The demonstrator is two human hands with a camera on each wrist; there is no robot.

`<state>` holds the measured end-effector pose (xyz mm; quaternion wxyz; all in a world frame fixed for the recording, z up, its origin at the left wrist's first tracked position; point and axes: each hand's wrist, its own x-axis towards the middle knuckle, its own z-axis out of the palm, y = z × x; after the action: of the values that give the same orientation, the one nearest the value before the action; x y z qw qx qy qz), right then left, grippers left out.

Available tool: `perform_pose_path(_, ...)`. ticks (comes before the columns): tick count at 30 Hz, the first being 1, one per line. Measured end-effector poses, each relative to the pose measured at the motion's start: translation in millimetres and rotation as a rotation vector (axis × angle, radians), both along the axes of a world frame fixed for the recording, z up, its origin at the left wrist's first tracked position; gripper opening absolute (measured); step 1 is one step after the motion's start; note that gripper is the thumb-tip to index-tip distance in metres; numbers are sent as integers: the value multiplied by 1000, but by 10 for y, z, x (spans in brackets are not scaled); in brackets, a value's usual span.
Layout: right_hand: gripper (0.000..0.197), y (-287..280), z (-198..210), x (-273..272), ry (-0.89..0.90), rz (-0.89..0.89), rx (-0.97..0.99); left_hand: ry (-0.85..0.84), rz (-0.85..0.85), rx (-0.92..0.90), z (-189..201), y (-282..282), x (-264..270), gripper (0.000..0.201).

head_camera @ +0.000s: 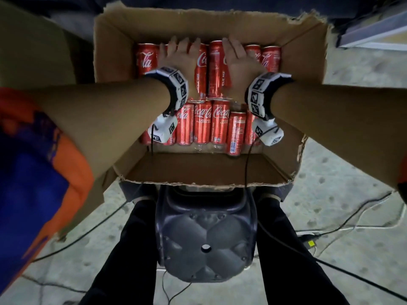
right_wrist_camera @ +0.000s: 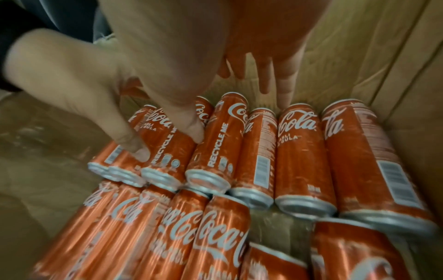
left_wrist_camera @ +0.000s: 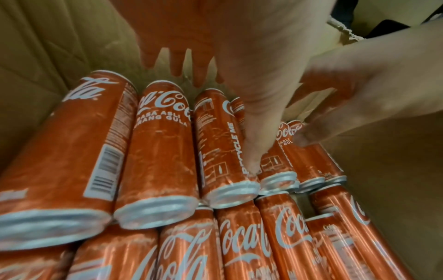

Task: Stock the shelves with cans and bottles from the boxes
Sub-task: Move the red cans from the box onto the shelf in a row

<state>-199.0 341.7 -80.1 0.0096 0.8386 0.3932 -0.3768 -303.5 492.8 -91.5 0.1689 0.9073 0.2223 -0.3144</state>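
Note:
An open cardboard box (head_camera: 110, 40) holds red Coca-Cola slim cans lying on their sides in a far row (head_camera: 214, 69) and a near row (head_camera: 202, 122). My left hand (head_camera: 178, 56) lies over the far row with fingers spread and straight. Its thumb (left_wrist_camera: 254, 155) presses into the groove between two cans. My right hand (head_camera: 237, 60) lies beside it, fingers stretched toward the box's far wall, thumb (right_wrist_camera: 195, 130) in the neighbouring groove. One "RECYCLE ME" can (right_wrist_camera: 167, 151) sits between the two thumbs. Neither hand is curled round a can.
The box rests on a grey plastic stool (head_camera: 206, 238) between my legs. Black cables (head_camera: 330, 267) and a plug block (head_camera: 310, 241) lie on the speckled floor. More cardboard (head_camera: 33, 51) stands at the left. A pale shelf edge (head_camera: 374, 34) shows at top right.

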Motion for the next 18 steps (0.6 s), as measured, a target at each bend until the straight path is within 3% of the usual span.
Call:
perform_pose_path(3, 103, 146, -134, 41, -9, 8, 17, 58, 14, 62, -79, 33, 60, 120)
perform_pose_path(7, 83, 256, -244, 31, -56, -73, 68, -5, 68, 118, -245, -20, 69, 94)
perform_pose_path(11, 59, 381, -242, 49, -75, -100, -10, 86, 19, 74, -96, -33, 150, 113)
perform_pose_path(15, 66, 429, -177, -34, -12, -170, -92, -31, 41, 84, -33, -176, 96, 72)
perform_pose_path(18, 56, 358, -160, -208, -131, -330, -25, -91, 113, 87, 10, -288, 32, 65)
